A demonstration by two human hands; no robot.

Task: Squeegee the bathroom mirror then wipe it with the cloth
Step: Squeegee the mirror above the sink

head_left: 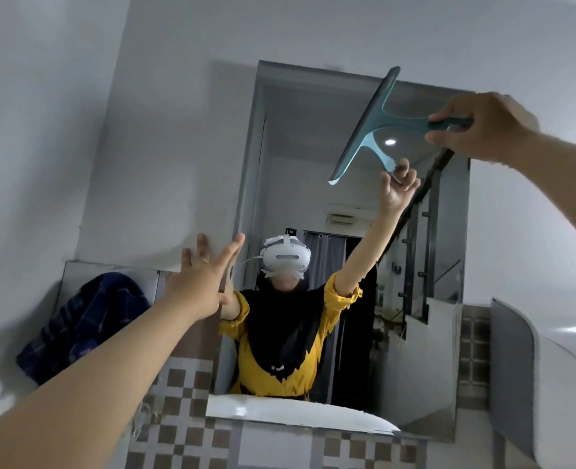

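A rectangular bathroom mirror (425, 350) hangs on the pale wall ahead of me. My right hand (479, 126) grips the handle of a teal squeegee (374, 126), whose blade slants across the mirror's upper part, its top end over the upper edge. My left hand (202, 275) is open with fingers spread, lying flat against the mirror's left edge. A dark blue checked cloth (83, 323) hangs at the left, beside the mirror. The glass reflects a person in a yellow top with both arms raised.
Brown and white checked tiles (182, 431) cover the wall below the mirror. A white basin rim (557, 377) curves in at the lower right. A small mirrored shelf or cabinet (111, 269) sits behind the cloth at the left.
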